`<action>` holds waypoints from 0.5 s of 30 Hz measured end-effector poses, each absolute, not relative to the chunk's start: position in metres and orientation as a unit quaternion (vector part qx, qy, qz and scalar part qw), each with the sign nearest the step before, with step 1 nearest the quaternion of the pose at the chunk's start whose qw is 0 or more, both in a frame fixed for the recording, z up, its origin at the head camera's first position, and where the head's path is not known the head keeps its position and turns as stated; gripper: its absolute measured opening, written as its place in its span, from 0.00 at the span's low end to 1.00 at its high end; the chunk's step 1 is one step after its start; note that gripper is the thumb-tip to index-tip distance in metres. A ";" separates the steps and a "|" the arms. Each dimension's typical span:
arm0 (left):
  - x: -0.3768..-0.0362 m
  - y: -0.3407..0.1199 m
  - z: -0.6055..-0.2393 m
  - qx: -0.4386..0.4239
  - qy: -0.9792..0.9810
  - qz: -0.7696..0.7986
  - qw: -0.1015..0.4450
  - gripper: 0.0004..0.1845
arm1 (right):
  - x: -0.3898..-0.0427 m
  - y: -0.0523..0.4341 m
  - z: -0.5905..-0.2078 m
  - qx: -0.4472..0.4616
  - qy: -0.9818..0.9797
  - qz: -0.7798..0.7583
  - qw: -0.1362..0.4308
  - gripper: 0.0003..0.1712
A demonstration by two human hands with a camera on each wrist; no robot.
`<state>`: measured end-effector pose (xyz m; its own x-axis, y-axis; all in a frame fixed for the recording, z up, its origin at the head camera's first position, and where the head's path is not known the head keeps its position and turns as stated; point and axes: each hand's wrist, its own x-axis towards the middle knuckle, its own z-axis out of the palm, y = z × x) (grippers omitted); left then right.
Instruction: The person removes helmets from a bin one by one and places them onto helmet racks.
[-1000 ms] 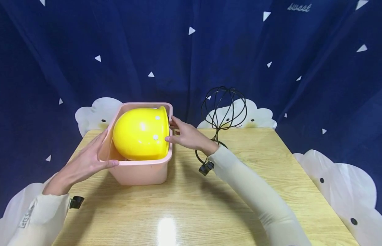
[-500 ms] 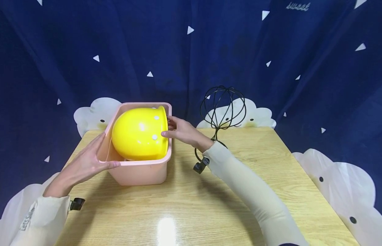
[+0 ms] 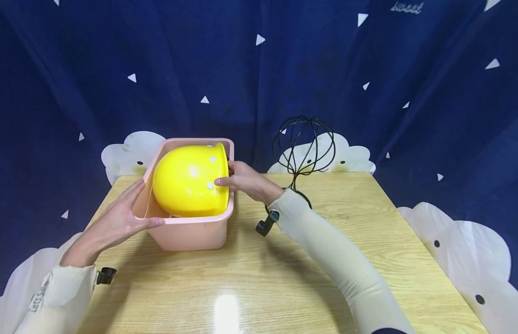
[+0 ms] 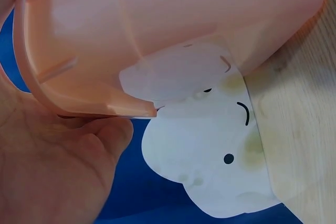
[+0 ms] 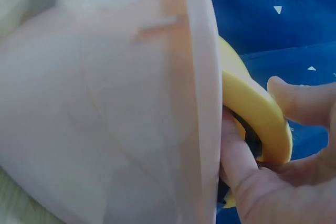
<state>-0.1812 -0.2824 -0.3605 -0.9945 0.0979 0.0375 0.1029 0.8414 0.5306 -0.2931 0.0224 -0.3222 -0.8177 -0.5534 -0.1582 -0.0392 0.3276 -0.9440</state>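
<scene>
A yellow hard hat (image 3: 188, 182) lies on its side in a pink plastic bin (image 3: 188, 232) on the wooden table (image 3: 259, 273). My right hand (image 3: 242, 181) grips the hat's brim (image 5: 257, 114), thumb on the outside and fingers tucked between brim and bin wall (image 5: 157, 108). My left hand (image 3: 117, 222) rests flat against the bin's left side, thumb along the front rim. In the left wrist view the palm (image 4: 52, 166) lies under the bin's rim (image 4: 84, 109).
A black wire ball-shaped stand (image 3: 303, 148) rises behind my right forearm on the table. A dark blue curtain (image 3: 259, 69) with white triangles and cloud shapes (image 3: 133, 153) hangs behind and around the table. Bare tabletop spreads in front and to the right.
My right hand has slid left from beside the bin onto the hat's brim and closed on it. The left hand and the bin have stayed put.
</scene>
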 end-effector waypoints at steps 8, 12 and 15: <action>-0.182 -0.283 -0.360 -0.049 -0.960 -0.275 -0.001 0.68 | -0.296 0.023 -0.329 -0.173 0.716 -0.621 0.267 0.33; -0.182 -0.284 -0.359 -0.051 -0.961 -0.271 -0.001 0.68 | -0.299 0.026 -0.331 -0.168 0.685 -0.652 0.280 0.32; -0.182 -0.284 -0.358 -0.052 -0.961 -0.270 -0.002 0.68 | -0.299 0.028 -0.331 -0.164 0.674 -0.663 0.283 0.32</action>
